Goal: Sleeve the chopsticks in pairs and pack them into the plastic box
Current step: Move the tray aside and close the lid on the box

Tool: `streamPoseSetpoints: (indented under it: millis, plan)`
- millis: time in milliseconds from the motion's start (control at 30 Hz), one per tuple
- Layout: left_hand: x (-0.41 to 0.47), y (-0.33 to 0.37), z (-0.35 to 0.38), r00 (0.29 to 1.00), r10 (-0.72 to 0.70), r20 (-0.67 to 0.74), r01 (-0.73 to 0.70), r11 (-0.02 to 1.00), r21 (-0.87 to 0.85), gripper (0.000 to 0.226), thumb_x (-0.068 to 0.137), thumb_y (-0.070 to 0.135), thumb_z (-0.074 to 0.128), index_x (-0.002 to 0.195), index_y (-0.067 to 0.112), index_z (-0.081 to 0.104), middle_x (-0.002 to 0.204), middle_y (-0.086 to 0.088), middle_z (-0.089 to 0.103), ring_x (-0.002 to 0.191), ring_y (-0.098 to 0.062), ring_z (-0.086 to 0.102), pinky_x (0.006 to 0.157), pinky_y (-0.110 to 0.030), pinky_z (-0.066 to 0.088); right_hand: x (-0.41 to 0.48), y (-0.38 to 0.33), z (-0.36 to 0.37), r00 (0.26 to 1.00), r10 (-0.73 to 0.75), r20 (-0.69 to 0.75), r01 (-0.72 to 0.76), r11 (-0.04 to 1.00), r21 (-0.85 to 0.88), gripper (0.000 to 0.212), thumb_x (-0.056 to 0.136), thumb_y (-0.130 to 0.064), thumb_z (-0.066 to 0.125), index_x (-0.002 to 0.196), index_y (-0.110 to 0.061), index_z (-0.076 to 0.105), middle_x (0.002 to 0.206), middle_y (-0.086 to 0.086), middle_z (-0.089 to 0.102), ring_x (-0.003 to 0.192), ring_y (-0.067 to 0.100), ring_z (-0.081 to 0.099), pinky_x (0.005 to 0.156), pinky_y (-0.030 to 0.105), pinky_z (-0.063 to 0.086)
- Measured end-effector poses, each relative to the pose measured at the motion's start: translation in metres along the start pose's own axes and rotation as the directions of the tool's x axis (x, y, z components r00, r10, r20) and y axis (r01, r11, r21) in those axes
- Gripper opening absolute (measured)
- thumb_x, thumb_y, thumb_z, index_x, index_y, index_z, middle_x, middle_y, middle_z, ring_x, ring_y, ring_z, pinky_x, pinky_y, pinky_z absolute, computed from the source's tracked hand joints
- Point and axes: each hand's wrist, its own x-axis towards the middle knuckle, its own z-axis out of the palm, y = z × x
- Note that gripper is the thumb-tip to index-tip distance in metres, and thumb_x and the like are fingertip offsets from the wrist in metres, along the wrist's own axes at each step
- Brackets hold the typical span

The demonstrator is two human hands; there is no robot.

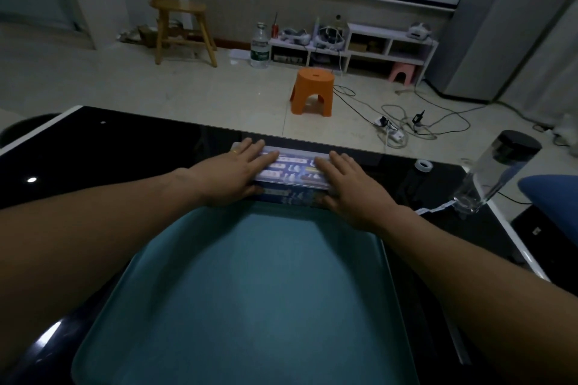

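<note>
Table (93,150) of black glossy glass w/ a white rim fills the lower view. Far L in the bkgd, a wooden chair (181,19) stands on the tiled floor, and a big water bottle (260,44) stands to its R.

L hand (237,172) lies flat on the L end of the plastic box (294,166). Its fingers (262,153) are straight and slightly spread, resting on the lid, w/ the thumb down at the box's near side. There's a ring (234,151) on one finger.

Plastic box is clear and long, lid on, lying crosswise near the table's far edge, just beyond the far rim of the teal tray (250,291). The tray sits btwn the two forearms, nearer the viewer. Sleeved chopsticks (291,170) show through the lid as white and blue printed strips side by side; too blurred to count.

An orange stool (312,91) is on the floor behind the box.

R hand (350,187) lies flat on the R end of the box. Fingers (328,162) are straight and close together, tips on the lid; can't tell where the thumb sits.

Bkgd R has a low white shelf (391,44), a pink stool (403,70) and cables (438,122) loose on the floor. On the table R of the hand there's a tape roll (423,165), then a clear glass bottle (500,166) w/ a black cap near the R edge. A blue cushion (550,194) lies past that edge.
</note>
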Motion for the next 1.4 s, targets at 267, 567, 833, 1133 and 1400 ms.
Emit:
streamPoseSetpoints:
  millis: [267,567,833,1133,1400]
  plan:
    - [0.003,-0.001,-0.006,0.999,0.0,0.054,-0.006,0.992,0.124,0.078,0.098,0.073,0.022,0.16,0.036,-0.01,0.171,-0.007,-0.007,0.157,-0.033,-0.002,0.125,-0.057,0.017,-0.002,-0.007,0.005,0.999,-0.008,-0.053,0.003,0.995,-0.095,0.077,0.101,-0.07,0.037,0.163,-0.032,0.015,0.172,0.006,0.016,0.157,0.031,0.015,0.126,0.051,0.017]
    - [0.033,0.012,0.005,0.969,-0.184,-0.165,0.163,0.978,-0.132,0.058,0.101,0.061,0.026,0.154,0.037,0.027,0.15,-0.005,0.038,0.138,-0.028,0.037,0.109,-0.049,0.04,0.041,-0.035,0.003,0.977,0.121,-0.176,-0.12,0.993,0.02,0.055,0.103,-0.049,0.03,0.15,-0.022,0.038,0.149,0.008,0.046,0.134,0.026,0.043,0.113,0.054,0.034]
    - [0.039,0.007,0.002,0.976,-0.171,-0.137,0.167,0.985,-0.04,0.059,0.102,0.06,0.016,0.159,0.044,0.013,0.152,-0.005,0.038,0.139,-0.025,0.036,0.102,-0.049,0.041,0.051,-0.032,0.003,0.99,0.128,-0.054,-0.131,0.99,-0.047,0.063,0.106,-0.049,0.023,0.161,-0.019,0.02,0.16,0.014,0.036,0.144,0.034,0.036,0.12,0.062,0.024]
    - [0.037,0.01,0.003,0.974,-0.192,-0.123,0.185,0.98,-0.068,0.066,0.096,0.072,0.014,0.157,0.046,0.016,0.156,-0.001,0.036,0.143,-0.025,0.032,0.107,-0.052,0.039,0.051,-0.033,0.004,0.987,0.145,-0.075,-0.147,0.989,-0.029,0.064,0.106,-0.05,0.023,0.163,-0.022,0.017,0.162,0.012,0.034,0.148,0.031,0.032,0.123,0.061,0.02]
    - [0.037,0.011,0.005,0.973,-0.203,-0.114,0.198,0.979,-0.053,0.058,0.103,0.06,0.013,0.16,0.045,0.009,0.169,-0.002,0.018,0.155,-0.025,0.015,0.119,-0.054,0.028,0.054,-0.036,0.004,0.986,0.159,-0.048,-0.161,0.987,-0.024,0.064,0.105,-0.05,0.02,0.163,-0.023,0.017,0.162,0.013,0.034,0.148,0.031,0.031,0.123,0.06,0.018]
